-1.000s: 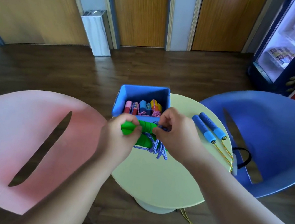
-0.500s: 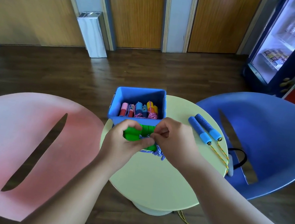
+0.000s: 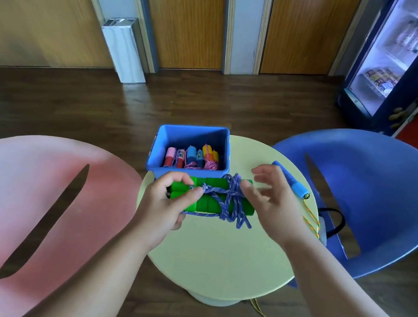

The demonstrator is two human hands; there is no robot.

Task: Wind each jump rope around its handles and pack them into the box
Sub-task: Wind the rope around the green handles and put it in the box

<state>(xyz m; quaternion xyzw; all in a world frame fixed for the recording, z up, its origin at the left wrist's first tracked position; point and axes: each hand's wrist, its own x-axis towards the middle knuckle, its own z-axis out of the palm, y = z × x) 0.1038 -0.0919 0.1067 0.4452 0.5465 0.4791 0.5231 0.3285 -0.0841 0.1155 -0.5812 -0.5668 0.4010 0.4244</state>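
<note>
From the head view, we look down on a round pale-yellow counter (image 3: 216, 253) with a pink chair (image 3: 3, 193) on our left and a blue chair (image 3: 379, 192) on our right.

Our left hand (image 3: 167, 204) has its grip closed on the left end of the green handles (image 3: 206, 199), thumb and fingers pinching them together just above the counter. The purple rope (image 3: 230, 203) is wound around the middle of those handles in a loose knot, with a few strands hanging below.

Our right hand (image 3: 275, 200) is beside the right end of the handles with its fingers spread and its grip open, holding nothing we can see; whether a fingertip touches the rope we cannot tell.

The blue box (image 3: 186, 174) stands at the far edge of the counter, just behind the green handles, and holds several wound ropes with pink, red, blue and orange handles.

A blue-handled rope (image 3: 297, 187) lies on the counter to the right, partly behind our right hand, and its yellow cord (image 3: 311, 219) runs off the counter's edge down to the wooden floor (image 3: 100, 109).
</note>
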